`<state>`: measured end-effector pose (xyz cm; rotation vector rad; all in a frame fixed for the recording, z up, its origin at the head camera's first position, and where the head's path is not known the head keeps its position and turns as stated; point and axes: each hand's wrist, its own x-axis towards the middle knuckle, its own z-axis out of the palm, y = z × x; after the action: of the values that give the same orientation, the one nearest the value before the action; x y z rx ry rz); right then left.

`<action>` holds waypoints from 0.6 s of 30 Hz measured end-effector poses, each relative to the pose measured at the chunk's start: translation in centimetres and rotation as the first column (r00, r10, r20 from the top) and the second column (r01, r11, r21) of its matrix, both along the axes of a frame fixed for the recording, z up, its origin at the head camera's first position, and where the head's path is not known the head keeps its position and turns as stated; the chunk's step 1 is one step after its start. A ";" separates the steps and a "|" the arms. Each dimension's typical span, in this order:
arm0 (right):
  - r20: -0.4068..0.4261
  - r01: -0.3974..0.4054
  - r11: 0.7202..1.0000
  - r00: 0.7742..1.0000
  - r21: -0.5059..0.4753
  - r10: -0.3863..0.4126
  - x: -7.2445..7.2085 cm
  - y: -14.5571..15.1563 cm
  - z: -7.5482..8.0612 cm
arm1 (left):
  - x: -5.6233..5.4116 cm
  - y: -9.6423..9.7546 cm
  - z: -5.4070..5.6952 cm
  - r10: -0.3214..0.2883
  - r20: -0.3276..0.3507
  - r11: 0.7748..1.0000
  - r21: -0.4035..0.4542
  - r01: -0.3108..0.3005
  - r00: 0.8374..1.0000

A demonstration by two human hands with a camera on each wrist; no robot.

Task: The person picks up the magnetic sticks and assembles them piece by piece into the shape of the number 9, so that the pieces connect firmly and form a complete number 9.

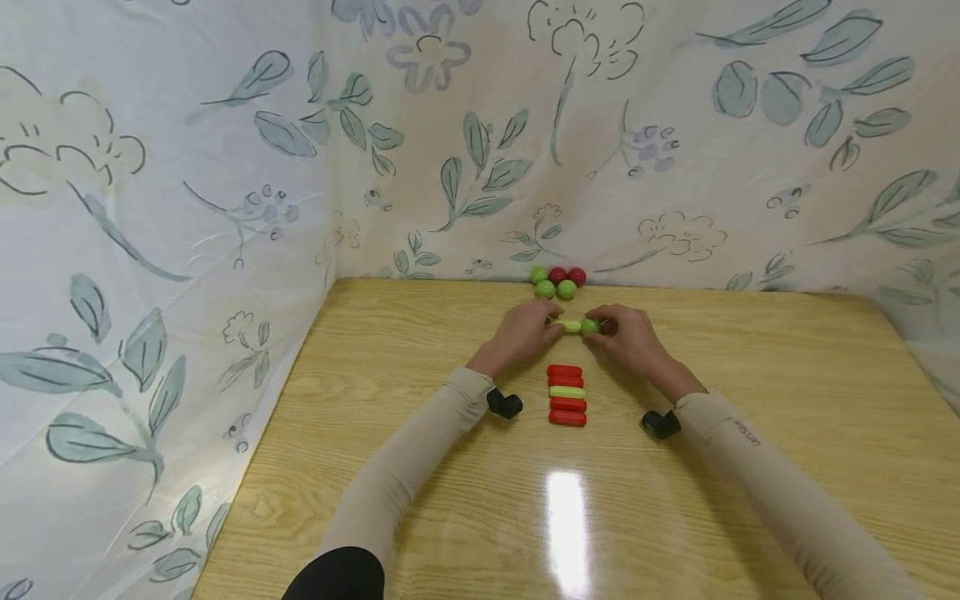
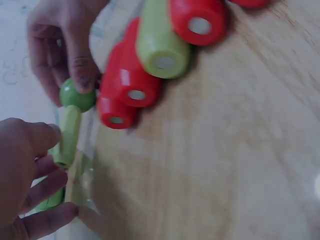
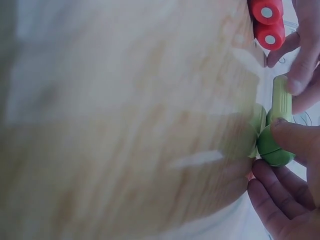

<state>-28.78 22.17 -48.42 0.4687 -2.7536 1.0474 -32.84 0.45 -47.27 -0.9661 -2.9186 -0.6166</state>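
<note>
small lettering (image 1: 746,432), right sleeve (image 1: 787,492), not legible

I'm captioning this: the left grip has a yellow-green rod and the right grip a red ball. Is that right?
Not quite: the ball in the right grip is green, not red, as the head view shows. The left grip does have a yellow-green rod.

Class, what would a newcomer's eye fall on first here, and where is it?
Probably the four bright red rods, lined up on the table with one yellow-green rod between them. Just beyond, the left hand holds a second yellow-green rod against a green ball pinched by the right hand. Behind, by the floral backdrop, sit two red balls and three green balls.
</note>
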 end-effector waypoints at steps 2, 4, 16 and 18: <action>0.000 0.002 1.000 1.000 -0.001 -0.002 0.0 0.2 0.1 | -0.3 0.0 0.3 0.057 0.052 0.993 0.096 -0.062 0.997; 0.000 0.006 1.000 1.000 -0.002 -0.006 -0.1 0.4 0.1 | -0.7 0.0 0.5 0.102 0.091 0.979 0.169 -0.116 0.991; 0.013 -0.008 0.999 1.000 -0.034 0.008 0.1 0.3 0.1 | -2.4 -0.3 0.3 0.281 0.027 0.943 0.178 -0.281 0.959; 0.018 -0.016 0.999 1.000 -0.040 0.017 0.2 0.1 0.2 | -2.5 -0.1 0.2 0.323 0.009 0.934 0.161 -0.320 0.946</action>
<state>-28.56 22.24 -48.24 0.4790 -2.7443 1.1134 -35.38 0.36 -47.09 -0.4586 -2.8612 -0.7983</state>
